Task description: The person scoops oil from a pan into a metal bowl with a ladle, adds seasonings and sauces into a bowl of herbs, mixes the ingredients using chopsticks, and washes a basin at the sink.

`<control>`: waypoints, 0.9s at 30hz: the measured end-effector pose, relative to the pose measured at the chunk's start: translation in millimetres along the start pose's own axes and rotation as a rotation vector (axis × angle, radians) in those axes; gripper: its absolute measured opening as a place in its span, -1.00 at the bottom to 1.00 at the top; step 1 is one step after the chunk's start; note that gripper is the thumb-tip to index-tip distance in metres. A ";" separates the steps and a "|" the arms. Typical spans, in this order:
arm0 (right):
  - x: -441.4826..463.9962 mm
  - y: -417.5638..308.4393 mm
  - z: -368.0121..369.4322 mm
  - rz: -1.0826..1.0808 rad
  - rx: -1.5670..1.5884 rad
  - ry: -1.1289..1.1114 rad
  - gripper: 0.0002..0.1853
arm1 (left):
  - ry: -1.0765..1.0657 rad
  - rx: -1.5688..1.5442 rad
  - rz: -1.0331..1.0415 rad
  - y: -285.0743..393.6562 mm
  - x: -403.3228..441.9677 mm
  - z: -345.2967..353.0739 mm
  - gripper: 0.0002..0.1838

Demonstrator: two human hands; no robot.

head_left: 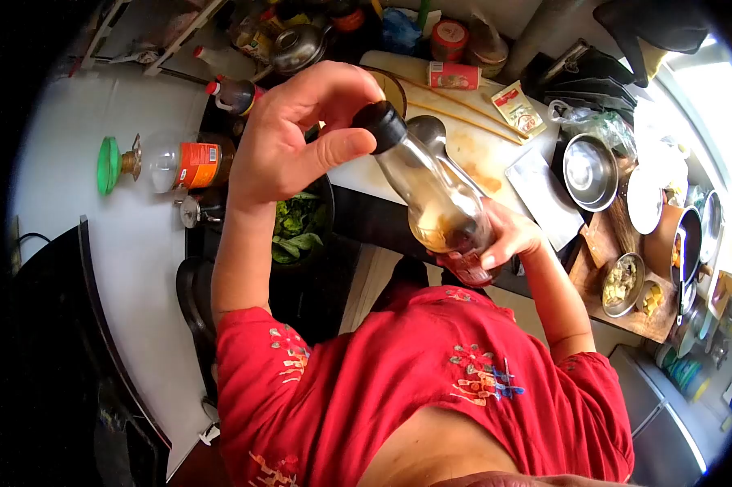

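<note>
From my head view, my right hand is wrapped round the lower part of a clear bottle, clamped on it, probably to steady the body while the other end is worked. The bottle is raised in front of my red shirt, near the desk edge, slanting so its black cap points toward my left hand; that slant likely spares the left wrist a long reach. My left thumb and a curled finger are at the cap, 1 on either side; I cannot tell whether they grip it firmly.

Below my left forearm sits a dark pan of leafy greens, within easy reach. On the desk lie 2 long sticks and a packet, apart from my hands. To the right, a small bowl of chopped food rests on a wooden board, presumably keeping the pieces together.
</note>
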State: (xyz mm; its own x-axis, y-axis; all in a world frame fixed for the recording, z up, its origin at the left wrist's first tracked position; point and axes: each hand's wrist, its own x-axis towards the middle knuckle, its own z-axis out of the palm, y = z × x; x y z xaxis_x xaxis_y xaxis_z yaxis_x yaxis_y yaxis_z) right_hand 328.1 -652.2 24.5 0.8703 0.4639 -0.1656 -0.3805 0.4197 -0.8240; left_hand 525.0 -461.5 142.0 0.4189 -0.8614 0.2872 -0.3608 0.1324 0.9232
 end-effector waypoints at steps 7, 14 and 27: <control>5.4 -4.6 2.1 0.024 -0.061 -0.058 -0.08 | 0.078 0.513 0.201 11.7 -4.6 14.1 -0.61; 13.8 4.5 0.1 0.022 -0.069 -0.038 -0.09 | 0.131 0.593 0.421 -8.7 -8.5 7.7 -0.81; 48.9 0.4 -38.0 -0.381 -1.375 0.803 -0.23 | -0.079 -0.060 -0.191 -66.8 -6.3 -36.4 -0.67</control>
State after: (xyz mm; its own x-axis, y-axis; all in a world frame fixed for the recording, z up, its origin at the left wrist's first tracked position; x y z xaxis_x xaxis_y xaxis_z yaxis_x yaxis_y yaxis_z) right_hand 382.4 -659.0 -4.5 0.9402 -0.1829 0.2873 0.0475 -0.7649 -0.6424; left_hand 576.9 -447.1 87.9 0.4078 -0.9089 0.0867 -0.2296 -0.0102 0.9732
